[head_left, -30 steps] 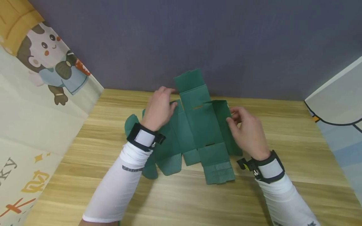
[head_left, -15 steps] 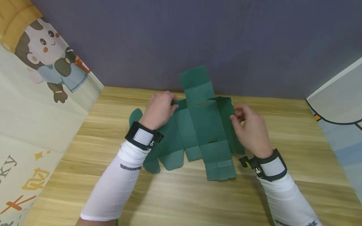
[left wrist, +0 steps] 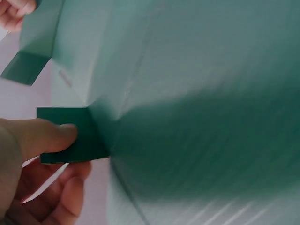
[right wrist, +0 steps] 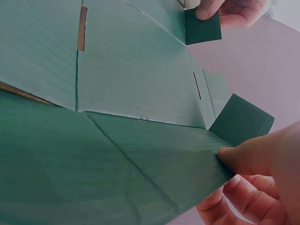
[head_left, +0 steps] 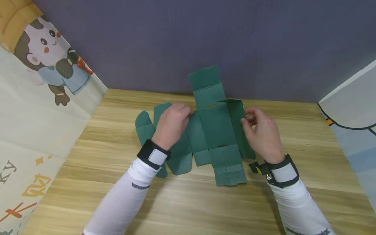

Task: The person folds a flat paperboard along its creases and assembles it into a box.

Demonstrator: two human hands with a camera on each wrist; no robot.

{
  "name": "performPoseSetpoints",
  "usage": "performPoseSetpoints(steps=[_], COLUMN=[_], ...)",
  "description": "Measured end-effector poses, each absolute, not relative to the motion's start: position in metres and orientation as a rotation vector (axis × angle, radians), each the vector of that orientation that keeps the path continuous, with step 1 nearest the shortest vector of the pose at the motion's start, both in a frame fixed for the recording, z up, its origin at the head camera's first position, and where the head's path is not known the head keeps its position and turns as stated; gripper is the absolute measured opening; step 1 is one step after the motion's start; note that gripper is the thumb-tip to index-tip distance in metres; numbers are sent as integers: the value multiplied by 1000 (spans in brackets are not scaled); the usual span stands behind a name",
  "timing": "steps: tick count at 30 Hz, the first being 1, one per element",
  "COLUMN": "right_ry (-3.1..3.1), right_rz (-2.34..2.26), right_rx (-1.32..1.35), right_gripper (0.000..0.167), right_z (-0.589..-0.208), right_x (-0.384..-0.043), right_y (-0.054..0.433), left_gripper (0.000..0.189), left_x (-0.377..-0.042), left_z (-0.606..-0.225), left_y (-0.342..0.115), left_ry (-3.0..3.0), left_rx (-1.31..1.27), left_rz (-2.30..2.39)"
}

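A green cardboard box (head_left: 215, 127), unfolded into flat panels and flaps, lies on the wooden table. Its right side panel (head_left: 238, 130) is bent up along the crease. My right hand (head_left: 262, 133) holds that panel's outer edge, thumb (right wrist: 253, 157) on the inner face and fingers behind. At the far edge, my left hand (head_left: 173, 125) pinches a small square flap (left wrist: 84, 136) between thumb and fingers; the left wrist view shows this flap folded up from its panel. Rounded flaps (head_left: 144, 127) spread out at the left, partly hidden by the left hand and wrist.
A dark wall (head_left: 205, 39) rises behind the wooden table (head_left: 188, 209), close to the box's far flap. Printed cartoon sheets (head_left: 17, 130) stand at the left and right sides. Both wrists carry black camera straps (head_left: 282, 171).
The left hand has shifted right along the far edge, from the left panel's flap to the small flap beside the middle panel. The box has slid slightly right and away; the right hand keeps its grip.
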State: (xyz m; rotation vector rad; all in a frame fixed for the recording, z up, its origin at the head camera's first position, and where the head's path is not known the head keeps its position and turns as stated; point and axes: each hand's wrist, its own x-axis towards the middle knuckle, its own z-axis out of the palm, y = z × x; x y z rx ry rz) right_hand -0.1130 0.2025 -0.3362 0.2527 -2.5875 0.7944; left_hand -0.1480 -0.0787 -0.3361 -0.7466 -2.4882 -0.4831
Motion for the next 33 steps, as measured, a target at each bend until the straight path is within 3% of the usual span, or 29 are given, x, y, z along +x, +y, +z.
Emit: performPoseSetpoints(steps=[17, 33], right_ry=[-2552, -2257], right_rz=[478, -14], right_rx=[433, 722], right_gripper=[27, 16], right_z=[-336, -333], right_x=[-128, -141], right_y=[197, 169], left_gripper=[8, 6], left_x=[-145, -149], left_z=[-367, -388], left_y=[-72, -57], left_ry=[-2512, -2622], left_rx=[-628, -385], left_rz=[-727, -1032])
